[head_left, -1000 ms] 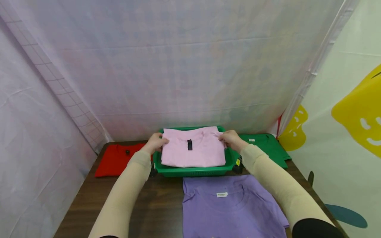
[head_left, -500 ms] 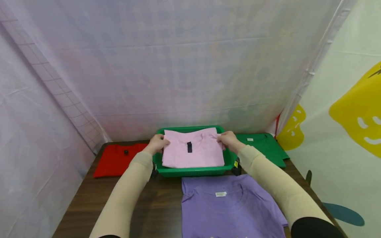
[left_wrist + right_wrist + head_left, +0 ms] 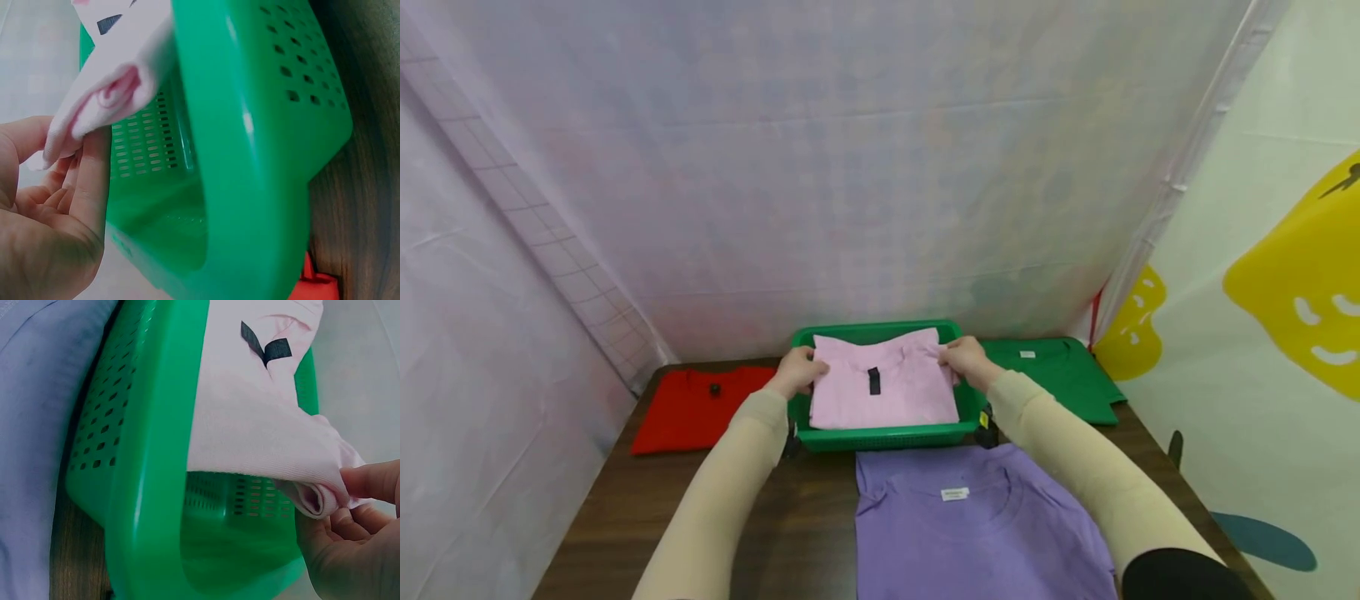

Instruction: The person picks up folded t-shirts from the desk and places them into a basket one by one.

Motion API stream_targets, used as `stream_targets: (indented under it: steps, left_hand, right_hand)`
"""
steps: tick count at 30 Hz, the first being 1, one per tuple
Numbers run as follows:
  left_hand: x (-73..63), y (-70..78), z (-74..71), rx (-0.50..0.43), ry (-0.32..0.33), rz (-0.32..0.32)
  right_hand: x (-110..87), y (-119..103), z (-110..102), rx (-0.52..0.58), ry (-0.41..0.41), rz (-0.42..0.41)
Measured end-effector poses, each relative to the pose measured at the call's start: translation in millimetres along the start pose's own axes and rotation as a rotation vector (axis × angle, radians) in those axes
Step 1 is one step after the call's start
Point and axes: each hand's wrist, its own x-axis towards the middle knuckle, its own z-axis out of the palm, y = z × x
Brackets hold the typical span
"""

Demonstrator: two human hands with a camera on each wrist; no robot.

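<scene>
A folded pink T-shirt (image 3: pixel 880 396) with a black neck label lies level within the rim of a green plastic basket (image 3: pixel 887 437). My left hand (image 3: pixel 797 372) pinches its left edge between thumb and fingers. On the opposite side my right hand (image 3: pixel 967 362) pinches the right edge the same way. In the left wrist view, the rolled end of the pink T-shirt (image 3: pixel 119 94) sits between the thumb and fingers, above the perforated basket floor. The right wrist view has the thumb on top of the fold (image 3: pixel 325 487), with fingers underneath.
A folded red T-shirt (image 3: pixel 700 408) lies left of the basket, and a folded green T-shirt (image 3: pixel 1067 379) to its right. In front, a purple T-shirt (image 3: pixel 977 533) is spread on the dark wooden table (image 3: pixel 797 525). A pale curtain (image 3: pixel 865 208) hangs behind.
Both hands have lowered the pink T-shirt slightly into the basket, and more of the basket's back rim shows. The head view has shifted a little. The other shirts stay in place.
</scene>
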Motion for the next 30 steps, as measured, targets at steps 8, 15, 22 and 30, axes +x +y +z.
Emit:
stream_targets:
  steps: [8, 15, 22, 30]
  left_hand:
    - [8.2, -2.8, 8.7, -0.012, 0.008, 0.010]
    - [9.1, -2.6, 13.2, 0.003, 0.011, 0.013]
    - [2.4, -0.7, 13.4, 0.020, 0.006, 0.026]
    - [3.8, -3.8, 16.7, 0.037, 0.005, 0.006]
  right_hand:
    - [5.2, 6.3, -1.1, -0.066, 0.042, 0.018]
    - [8.4, 12.6, -1.3, -0.075, 0.040, 0.011]
    - [12.1, 16.5, 4.6, -0.127, 0.057, -0.004]
    - [10.7, 19.3, 12.9, -0.178, 0.039, -0.041]
